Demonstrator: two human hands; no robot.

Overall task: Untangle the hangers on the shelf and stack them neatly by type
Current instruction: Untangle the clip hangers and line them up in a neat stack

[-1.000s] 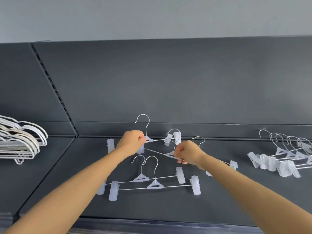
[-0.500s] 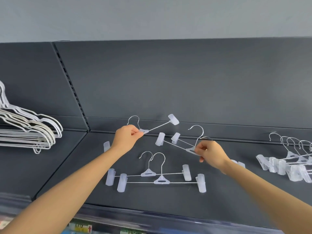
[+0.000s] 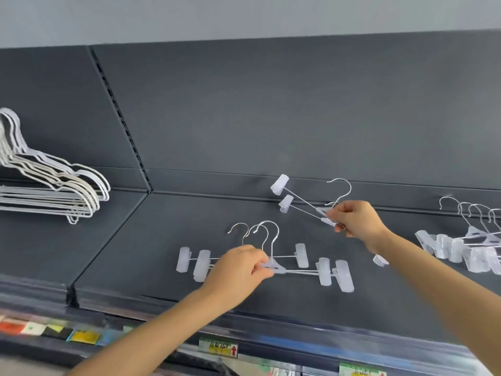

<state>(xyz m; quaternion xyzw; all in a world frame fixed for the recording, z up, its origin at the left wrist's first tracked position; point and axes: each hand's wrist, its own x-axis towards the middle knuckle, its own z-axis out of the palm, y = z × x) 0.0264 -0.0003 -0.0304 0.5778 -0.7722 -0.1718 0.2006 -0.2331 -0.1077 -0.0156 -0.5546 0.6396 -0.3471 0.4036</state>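
Three clear clip hangers (image 3: 322,271) with metal hooks lie overlapped in the middle of the dark shelf (image 3: 141,240). My left hand (image 3: 238,267) pinches the centre piece of the top one of these. My right hand (image 3: 355,218) holds two more clip hangers (image 3: 301,202) by their centres, lifted and tilted, their clips pointing up to the left. A loose clip end (image 3: 380,260) shows below my right wrist.
A stack of white wire hangers (image 3: 54,194) lies on the left shelf section. A row of clip hangers (image 3: 466,245) lies at the right edge. Price labels (image 3: 218,347) run along the shelf's front edge (image 3: 271,321). The back panel rises behind.
My left hand brought its hanger down onto the pair at the front of the shelf. My right hand moved right and lifted, now holding two hangers. The camera turned right.
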